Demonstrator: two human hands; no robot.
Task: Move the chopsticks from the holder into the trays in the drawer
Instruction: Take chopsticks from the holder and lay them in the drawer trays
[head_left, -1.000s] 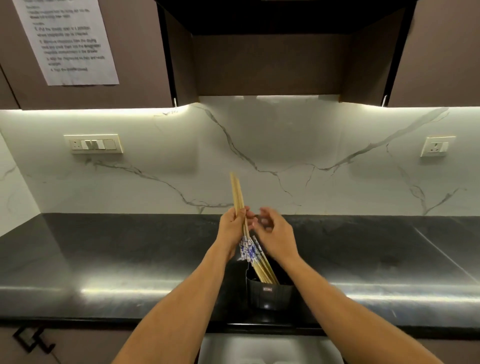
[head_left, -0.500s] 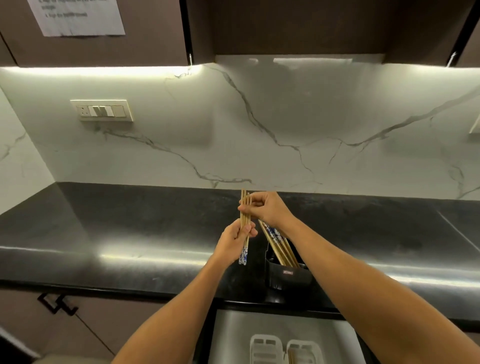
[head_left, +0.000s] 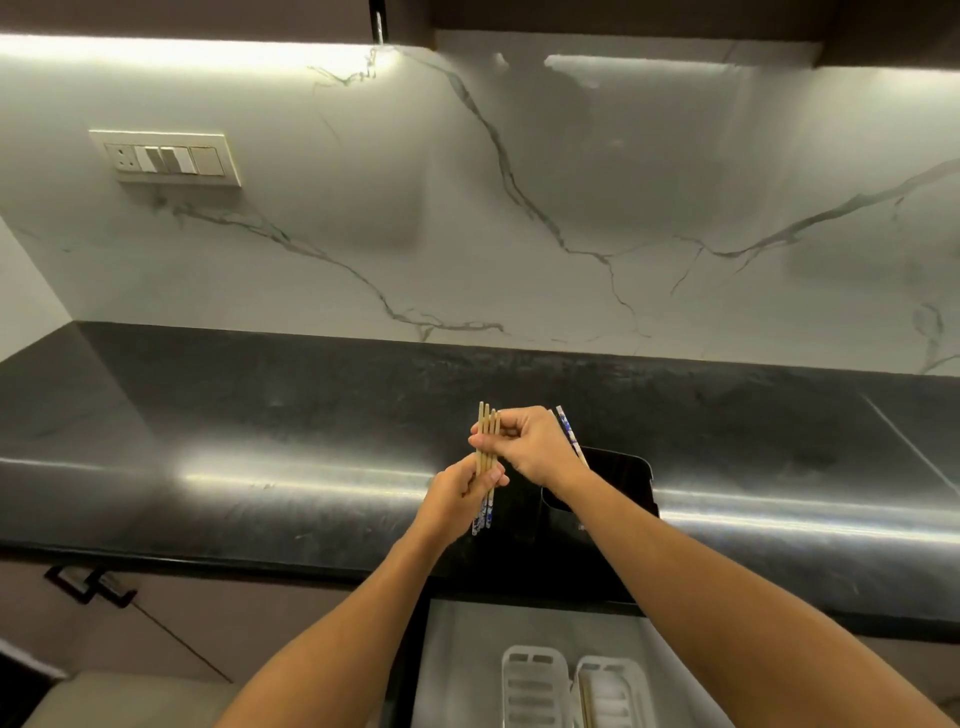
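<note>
Vs 1 s ago: the bundle of chopsticks (head_left: 487, 422) is out of the holder (head_left: 621, 480) and sits just left of it, above the bench (head_left: 260, 415). Then it leaned over the holder mouth with much more wood showing above the hands. Vs 0.5 s ago the hold is much the same. The view has tipped down, so more of the open drawer (head_left: 462, 654) and both trays show.

Left grip (head_left: 457, 501) is wrapped round the lower half of the bundle, thumb across the front. Right grip (head_left: 530, 447) pinches the upper part, fingers curled over the sticks near the top.

Four sticks show side by side. Long axis runs approx. straight up-down the frame. Plain wood tips point up toward the wall, and the blue-white patterned ends stick out below the left grip, toward the person.

Other chopsticks (head_left: 567, 428) are left in the holder, patterned ends up, leaning up-left behind the right wrist.

Left tray (head_left: 535, 686) and right tray (head_left: 610, 693) lie side by side in the drawer.
</note>
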